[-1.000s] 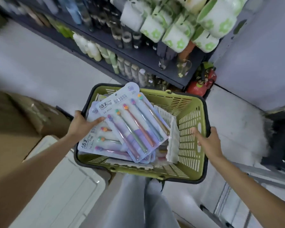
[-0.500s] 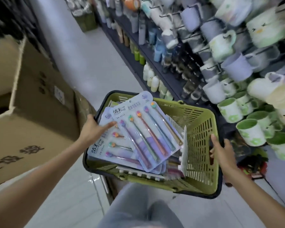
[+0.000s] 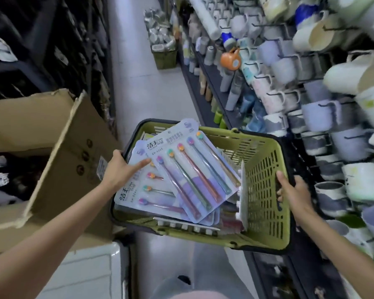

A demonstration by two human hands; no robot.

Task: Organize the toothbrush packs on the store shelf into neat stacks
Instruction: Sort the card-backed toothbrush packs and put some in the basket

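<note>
I carry a green plastic basket (image 3: 266,186) with a black rim in front of me. Inside lie several blister packs of coloured toothbrushes; the top toothbrush pack (image 3: 188,169) lies slanted over a second pack (image 3: 138,193). My left hand (image 3: 121,169) grips the basket's left rim, its fingers stretched onto the packs. My right hand (image 3: 294,190) grips the basket's right rim. More packs stand on edge along the basket's near and right sides, mostly hidden.
An open cardboard box (image 3: 58,152) stands at my left. At my right runs a shelf wall of hanging mugs (image 3: 324,113) and bottles (image 3: 231,98). A tiled aisle (image 3: 147,87) leads ahead to a green basket (image 3: 164,57) of goods on the floor.
My view has swung left along the aisle with the basket carried along. The mug shelf now lies at my right and the cardboard box closer at my left. Both hands keep their hold.
</note>
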